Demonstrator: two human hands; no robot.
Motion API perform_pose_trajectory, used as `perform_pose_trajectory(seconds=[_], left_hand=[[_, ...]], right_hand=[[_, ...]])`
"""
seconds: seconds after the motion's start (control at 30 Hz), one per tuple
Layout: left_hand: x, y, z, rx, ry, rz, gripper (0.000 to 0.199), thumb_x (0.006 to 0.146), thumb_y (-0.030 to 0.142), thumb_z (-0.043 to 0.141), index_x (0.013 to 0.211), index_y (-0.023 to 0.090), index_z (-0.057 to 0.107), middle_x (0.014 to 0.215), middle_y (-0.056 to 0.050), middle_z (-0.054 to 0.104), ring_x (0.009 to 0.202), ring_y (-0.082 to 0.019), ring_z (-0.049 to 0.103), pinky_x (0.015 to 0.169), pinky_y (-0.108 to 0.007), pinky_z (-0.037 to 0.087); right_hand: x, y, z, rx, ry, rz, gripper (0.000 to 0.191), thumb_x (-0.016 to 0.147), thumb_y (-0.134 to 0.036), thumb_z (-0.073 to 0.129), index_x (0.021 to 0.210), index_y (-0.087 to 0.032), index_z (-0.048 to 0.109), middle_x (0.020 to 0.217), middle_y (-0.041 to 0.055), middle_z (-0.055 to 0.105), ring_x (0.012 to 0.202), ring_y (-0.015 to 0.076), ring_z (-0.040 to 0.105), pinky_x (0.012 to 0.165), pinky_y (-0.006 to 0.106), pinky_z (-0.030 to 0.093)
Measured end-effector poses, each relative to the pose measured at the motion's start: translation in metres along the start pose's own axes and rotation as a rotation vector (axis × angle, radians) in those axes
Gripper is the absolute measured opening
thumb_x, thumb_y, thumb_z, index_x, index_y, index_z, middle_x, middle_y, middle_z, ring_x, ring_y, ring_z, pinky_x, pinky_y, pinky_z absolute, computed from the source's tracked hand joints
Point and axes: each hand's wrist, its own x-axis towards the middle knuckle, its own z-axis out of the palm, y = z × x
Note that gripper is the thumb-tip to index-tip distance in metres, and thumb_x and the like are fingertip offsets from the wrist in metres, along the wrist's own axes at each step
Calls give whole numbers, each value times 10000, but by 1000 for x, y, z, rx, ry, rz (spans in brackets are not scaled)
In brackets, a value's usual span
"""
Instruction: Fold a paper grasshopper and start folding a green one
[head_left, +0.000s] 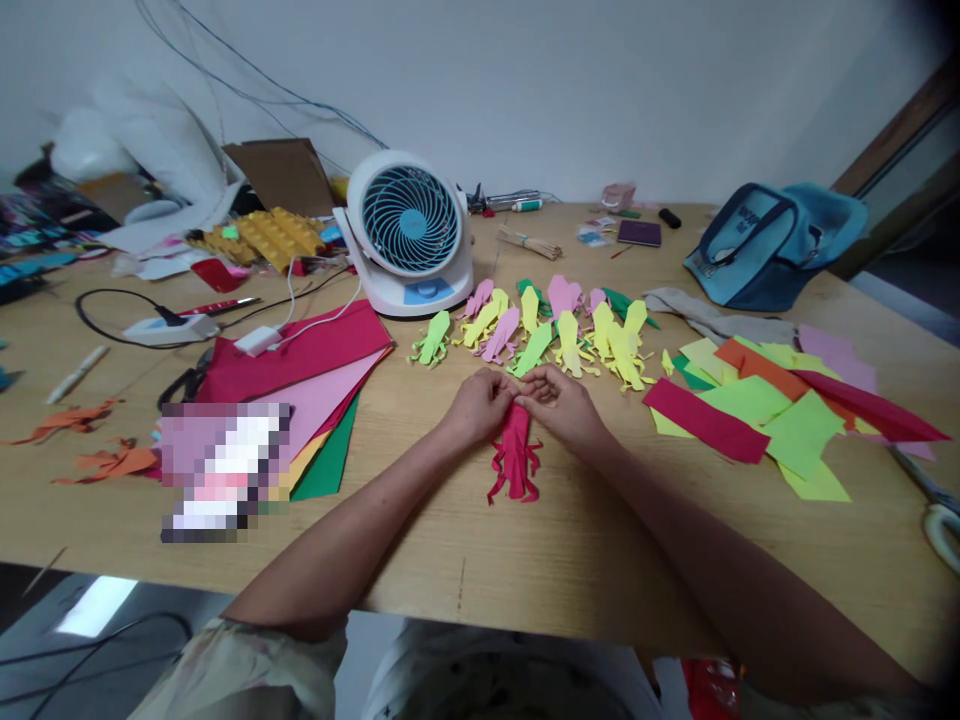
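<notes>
Red paper figure [515, 455] on the table [420, 560], its far end pinched by left hand [484, 402] and right hand [559, 405] — an uneven tug could tear that thin paper.

Both arms reaching forward, converging; hands [516, 405] close together, fingertips seemingly pinched, grip partly hidden.

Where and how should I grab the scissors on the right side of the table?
I'd take the scissors by their pale handle loops, coming from the near side with your right hand. The loops lie nearer you, while the blades point away, toward the coloured paper. The picture's edge cuts off part of the handle, so exact finger placement is hard to judge.
</notes>
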Motion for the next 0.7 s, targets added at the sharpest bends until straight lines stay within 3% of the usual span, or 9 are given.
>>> perform_pose_trajectory(seconds=[0.23,0.47,0.7], left_hand=[[2,-2,0,-15,-59,-76,156,807,213,574,660,162,594,614,-1,568,581,-131,480,574,-255,329],[5,-6,-1,-1,-97,-101,193,800,236,590,620,167,593,578,-3,558,553,-129,456,549,-263,293],[4,1,-7,31,-93,-85,241,790,269,621,571,176,580,543,-2,543,539,-131,426,550,-273,267]], right_hand=[[1,2,-6,96,-45,129,287,771,-437,688,924,-209,603,828,25,648,777,169,624,732,314,514],[-7,-1,-5,58,-236,177,309,759,-295,687,1044,-200,615,692,-43,611,631,144,596,596,271,470],[-7,-3,-3,96,-226,174,327,716,-244,669,1030,-197,594,654,-69,577,595,119,551,581,251,439]])
